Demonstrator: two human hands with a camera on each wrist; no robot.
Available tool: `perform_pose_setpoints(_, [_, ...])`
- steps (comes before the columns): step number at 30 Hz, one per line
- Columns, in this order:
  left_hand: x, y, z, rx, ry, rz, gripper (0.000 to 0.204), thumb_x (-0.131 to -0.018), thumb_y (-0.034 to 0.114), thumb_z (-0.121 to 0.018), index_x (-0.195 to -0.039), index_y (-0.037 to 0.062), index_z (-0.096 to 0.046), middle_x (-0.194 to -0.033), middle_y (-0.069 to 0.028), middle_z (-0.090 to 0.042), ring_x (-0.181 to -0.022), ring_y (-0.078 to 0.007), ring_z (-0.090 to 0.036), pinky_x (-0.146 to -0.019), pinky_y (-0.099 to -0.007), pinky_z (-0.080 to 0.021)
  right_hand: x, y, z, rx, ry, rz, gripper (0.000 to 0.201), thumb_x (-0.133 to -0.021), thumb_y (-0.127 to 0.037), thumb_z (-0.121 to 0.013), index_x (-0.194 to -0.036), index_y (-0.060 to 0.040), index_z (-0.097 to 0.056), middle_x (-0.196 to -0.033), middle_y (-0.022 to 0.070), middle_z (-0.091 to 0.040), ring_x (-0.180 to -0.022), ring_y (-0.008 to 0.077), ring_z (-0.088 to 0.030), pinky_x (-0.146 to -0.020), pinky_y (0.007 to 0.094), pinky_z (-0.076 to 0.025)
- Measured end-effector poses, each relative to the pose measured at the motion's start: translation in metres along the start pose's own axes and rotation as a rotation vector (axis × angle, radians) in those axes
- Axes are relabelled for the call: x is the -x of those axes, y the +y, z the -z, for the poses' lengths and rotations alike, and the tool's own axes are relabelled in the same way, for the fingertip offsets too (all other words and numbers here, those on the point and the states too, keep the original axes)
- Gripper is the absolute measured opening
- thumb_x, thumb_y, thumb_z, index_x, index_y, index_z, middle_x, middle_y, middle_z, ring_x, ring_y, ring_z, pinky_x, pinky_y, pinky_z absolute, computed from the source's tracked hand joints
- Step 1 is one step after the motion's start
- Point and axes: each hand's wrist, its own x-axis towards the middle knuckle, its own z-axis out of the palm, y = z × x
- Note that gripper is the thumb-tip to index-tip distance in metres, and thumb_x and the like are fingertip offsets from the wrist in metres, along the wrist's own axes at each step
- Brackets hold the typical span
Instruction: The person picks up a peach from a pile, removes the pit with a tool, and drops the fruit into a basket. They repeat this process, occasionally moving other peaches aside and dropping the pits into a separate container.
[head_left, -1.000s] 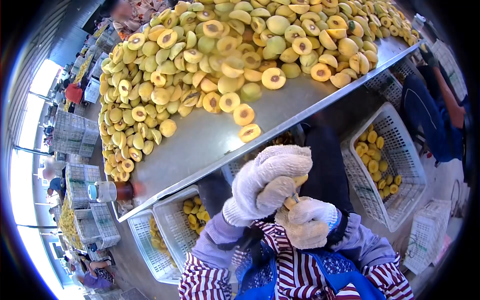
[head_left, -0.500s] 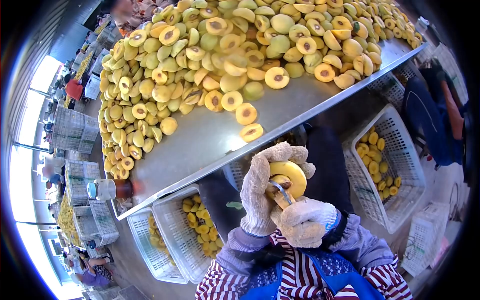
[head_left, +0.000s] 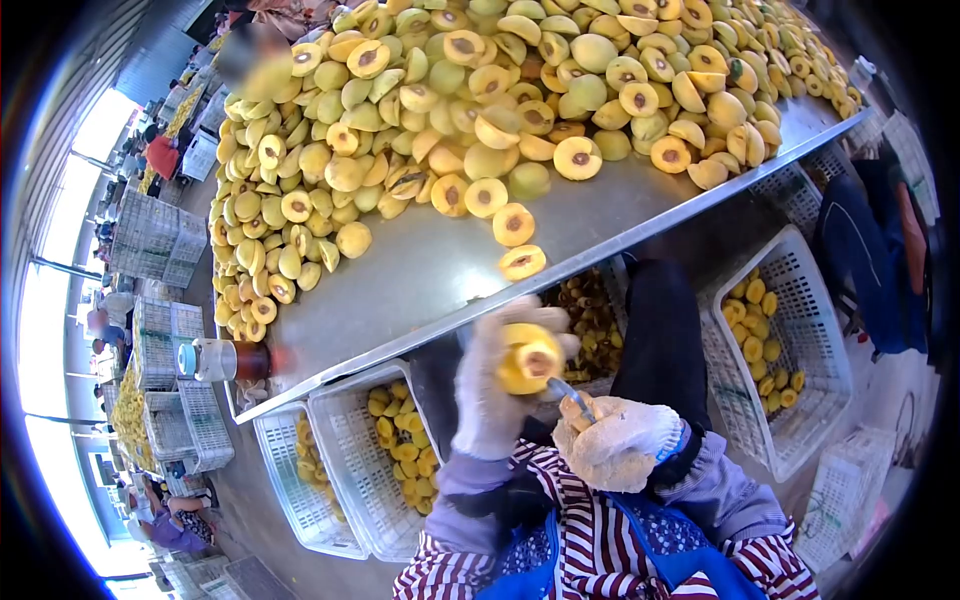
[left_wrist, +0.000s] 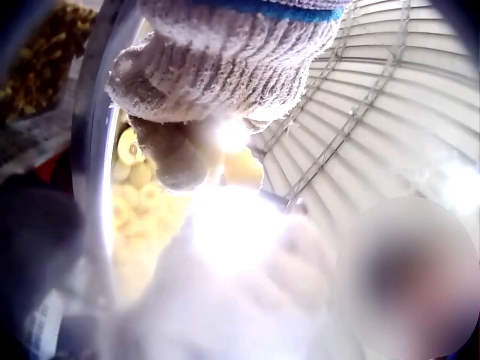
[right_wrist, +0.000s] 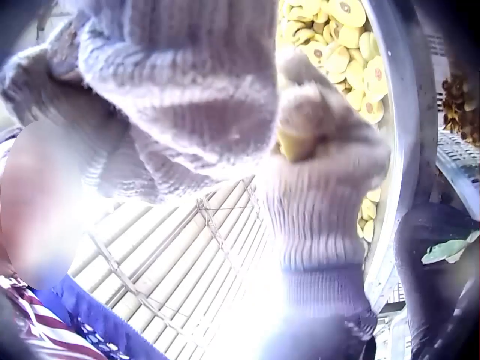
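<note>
My gloved left hand (head_left: 485, 390) holds a yellow peach half (head_left: 528, 362), its brownish centre turned toward my right hand. The gloved right hand (head_left: 622, 447) grips a small pitting knife (head_left: 578, 400) with a wooden handle and a curved metal blade. The blade's end is right at the fruit's edge. In the right wrist view, a bit of yellow flesh (right_wrist: 297, 145) shows within the left glove. Glare washes out much of the left wrist view, where a piece of the peach shows below the ribbed glove. Both hands are above my lap, in front of the metal table (head_left: 420, 285).
A large heap of halved peaches (head_left: 400, 130) covers much of the table. Single halves (head_left: 521, 263) lie near its front edge. White crates (head_left: 345, 470) of peach halves stand below left, another crate (head_left: 800, 340) at right. A jar of dark liquid (head_left: 225, 360) lies near the left corner.
Earlier the left hand covered the peach, then showed its cut face with the knife's curved blade in the middle. Now the left hand has shifted left and tilted the fruit; the blade is at its edge.
</note>
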Motion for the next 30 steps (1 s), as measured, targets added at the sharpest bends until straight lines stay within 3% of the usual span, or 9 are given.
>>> perform_pose_setpoints(3, [0.002, 0.004, 0.062, -0.154, 0.191, -0.436, 0.054, -0.1, 0.047, -0.053, -0.129, 0.002, -0.053, -0.111, -0.0144, -0.064, -0.091, -0.0241, -0.067, -0.07, -0.0351, -0.059, 0.002, 0.002, 0.014, 0.013, 0.182, 0.068, 0.022, -0.094, -0.02, -0.066, -0.102, -0.0002, -0.062, -0.094, 0.0007, -0.061, -0.084, 0.0075, -0.06, -0.075, 0.0181, -0.048])
perform_pose_setpoints(5, [0.012, 0.015, 0.078, -0.313, 0.286, -0.466, 0.053, -0.099, 0.038, -0.058, -0.137, 0.0026, -0.048, -0.12, -0.0139, -0.062, -0.099, -0.0237, -0.064, -0.067, -0.0337, -0.058, -0.003, 0.0, 0.02, 0.01, 0.154, 0.082, 0.024, -0.094, -0.02, -0.065, -0.106, 0.0008, -0.062, -0.102, 0.0004, -0.059, -0.095, 0.0077, -0.058, -0.084, 0.0184, -0.045])
perform_pose_setpoints(10, [0.014, 0.017, 0.088, -0.552, 0.366, -0.502, 0.039, -0.101, 0.028, -0.056, -0.13, 0.0016, -0.056, -0.122, -0.0124, -0.062, -0.104, -0.0221, -0.062, -0.076, -0.0335, -0.055, -0.015, -0.02, 0.011, 0.186, 0.08, -0.269, 0.023, -0.097, -0.025, -0.063, -0.1, -0.0029, -0.061, -0.077, -0.0011, -0.058, -0.056, 0.0072, -0.053, -0.048, 0.0205, -0.041])
perform_pose_setpoints(12, [0.018, 0.032, 0.096, -0.444, 0.534, -0.467, 0.033, -0.101, 0.023, -0.055, -0.126, 0.0012, -0.06, -0.121, -0.0106, -0.063, -0.111, -0.0219, -0.059, -0.097, -0.0386, -0.049, -0.005, -0.029, -0.003, 0.259, 0.376, -0.119, 0.023, -0.096, -0.026, -0.062, -0.084, -0.0068, -0.06, -0.06, -0.0033, -0.05, -0.039, 0.0053, -0.04, -0.033, 0.0232, -0.028])
perform_pose_setpoints(14, [0.023, 0.047, 0.136, -1.248, 0.833, -0.551, 0.033, -0.096, 0.021, -0.062, -0.125, 0.0041, -0.062, -0.123, -0.0141, -0.063, -0.114, -0.0295, -0.058, -0.103, -0.0434, -0.044, 0.012, -0.037, 0.017, 0.324, 0.431, -0.018, 0.024, -0.096, -0.023, -0.061, -0.078, -0.0071, -0.059, -0.059, -0.0034, -0.05, -0.038, 0.0047, -0.038, -0.033, 0.0217, -0.026])
perform_pose_setpoints(15, [0.021, 0.047, 0.181, -1.77, 0.742, -0.616, 0.039, -0.088, 0.022, -0.071, -0.125, 0.011, -0.063, -0.127, -0.0168, -0.06, -0.117, -0.0369, -0.057, -0.104, -0.0448, -0.043, 0.022, -0.042, 0.025, 0.334, 0.471, 0.008, 0.026, -0.095, -0.023, -0.061, -0.075, -0.0072, -0.059, -0.058, -0.0036, -0.05, -0.038, 0.0044, -0.038, -0.033, 0.0208, -0.026])
perform_pose_setpoints(16, [0.026, 0.053, 0.179, -2.257, 0.724, -0.302, 0.048, -0.078, 0.024, -0.077, -0.124, 0.0174, -0.064, -0.132, -0.017, -0.057, -0.122, -0.0417, -0.054, -0.103, -0.046, -0.044, 0.024, -0.048, 0.033, 0.345, 0.538, 0.011, 0.027, -0.092, -0.02, -0.062, -0.071, -0.0034, -0.059, -0.068, 0.0017, -0.057, -0.052, 0.008, -0.049, -0.045, 0.0224, -0.039])
perform_pose_setpoints(21, [-0.018, 0.056, 0.133, -1.801, 0.447, -0.613, 0.045, -0.076, 0.028, -0.077, -0.117, 0.0156, -0.065, -0.133, -0.0182, -0.055, -0.132, -0.0423, -0.045, -0.103, -0.0464, -0.045, 0.038, -0.089, 0.027, 0.462, 0.63, -0.041, 0.028, -0.089, -0.026, -0.065, -0.073, -0.0034, -0.06, -0.054, -0.0003, -0.049, -0.04, 0.0076, -0.043, -0.037, 0.0231, -0.031])
perform_pose_setpoints(30, [-0.204, 0.077, -0.013, -1.933, -0.201, -1.03, 0.06, -0.076, 0.028, -0.077, -0.129, 0.0142, -0.053, -0.138, -0.0136, -0.05, -0.133, -0.0363, -0.044, -0.101, -0.043, -0.046, 0.071, -0.118, 0.021, 0.447, 0.802, 0.008, 0.029, -0.089, -0.028, -0.067, -0.075, -0.0032, -0.062, -0.053, 0.0004, -0.051, -0.042, 0.0087, -0.045, -0.038, 0.0234, -0.03])
